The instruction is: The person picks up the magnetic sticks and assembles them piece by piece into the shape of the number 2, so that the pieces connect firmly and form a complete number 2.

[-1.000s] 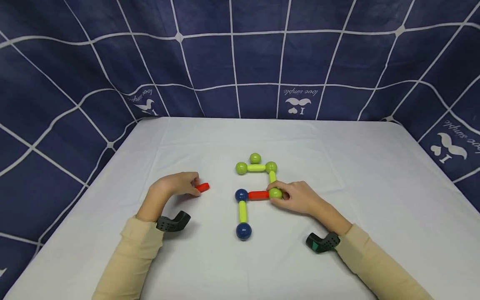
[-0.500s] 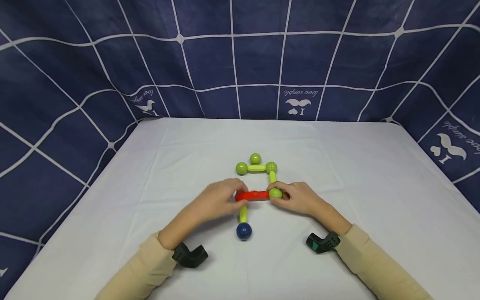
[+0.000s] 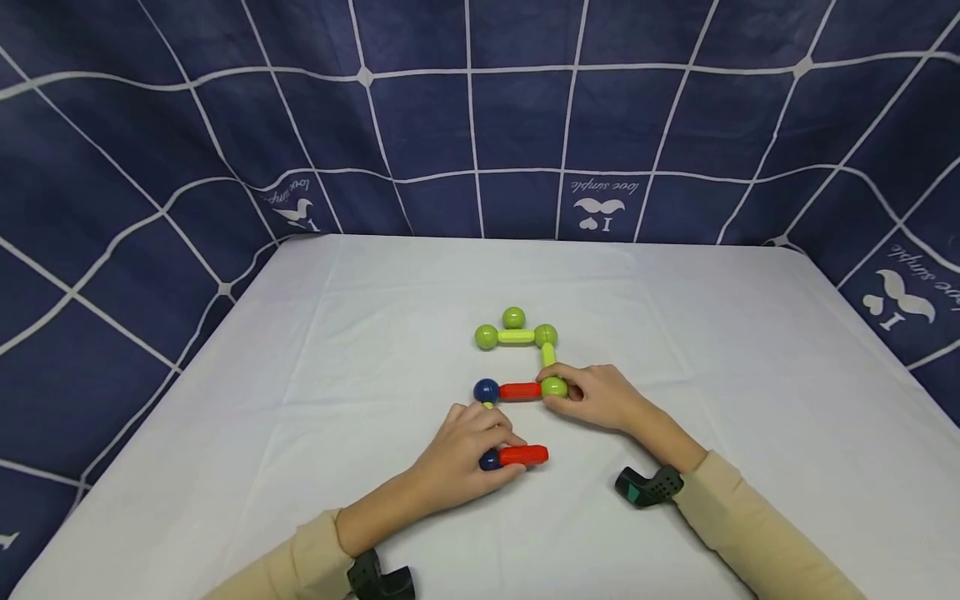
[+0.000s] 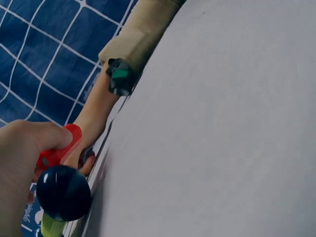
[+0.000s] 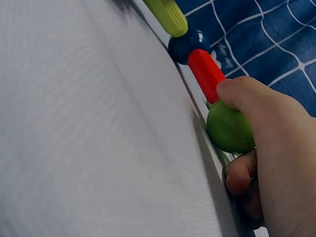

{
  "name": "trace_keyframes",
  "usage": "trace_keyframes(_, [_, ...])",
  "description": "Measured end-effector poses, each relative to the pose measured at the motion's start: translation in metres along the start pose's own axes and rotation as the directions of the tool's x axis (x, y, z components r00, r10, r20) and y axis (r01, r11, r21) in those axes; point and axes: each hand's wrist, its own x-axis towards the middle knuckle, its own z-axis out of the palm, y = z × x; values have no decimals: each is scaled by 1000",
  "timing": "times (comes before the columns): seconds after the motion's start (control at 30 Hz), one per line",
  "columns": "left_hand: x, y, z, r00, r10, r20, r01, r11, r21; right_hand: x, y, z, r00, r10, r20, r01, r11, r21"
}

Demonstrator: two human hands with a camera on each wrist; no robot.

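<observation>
Between its thumb and fingers my left hand (image 3: 467,457) pinches a red rod (image 3: 527,455). One end of that rod meets the nearer blue ball (image 3: 489,460), also large in the left wrist view. A yellow-green rod (image 4: 52,225), mostly covered by the hand in the head view, runs from this ball to the farther blue ball (image 3: 486,391). Another red rod (image 3: 519,392) links the farther ball to a green ball (image 3: 554,387). Thumb and fingers of my right hand (image 3: 606,397) grip that green ball, the thumb lying at the rod's end in the right wrist view.
Beyond the right hand, a yellow-green rod (image 3: 548,354) leads to a green ball (image 3: 546,335). A sideways rod (image 3: 516,337) joins it to another green ball (image 3: 486,337). One more green ball (image 3: 513,317) lies just behind. White cloth (image 3: 375,308) covers the table; a blue checked curtain (image 3: 420,125) surrounds it.
My left hand has brought the red rod rightward from the left, past the farther blue ball, then nearer to the front blue ball. The right hand has kept its grip on the green ball.
</observation>
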Motion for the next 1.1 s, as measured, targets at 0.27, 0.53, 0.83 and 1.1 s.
trace_keyframes(0.27, [0, 5, 4, 1000, 17, -1, -17, 1000, 8, 1, 2, 2, 999, -17, -34, 17, 1000, -4])
trace_keyframes(0.53, [-1, 4, 8, 999, -11, 40, 10, 1000, 11, 0, 1, 3, 1000, -5, -31, 5, 1000, -7])
trace_keyframes(0.83, [-5, 3, 14, 997, -49, 64, 45, 997, 64, -3, -2, 4, 1000, 3, -16, -3, 1000, 0])
trace_keyframes(1.1, [-1, 1, 12, 998, -36, 48, 34, 998, 46, -1, 0, 3, 1000, 3, -25, -3, 1000, -12])
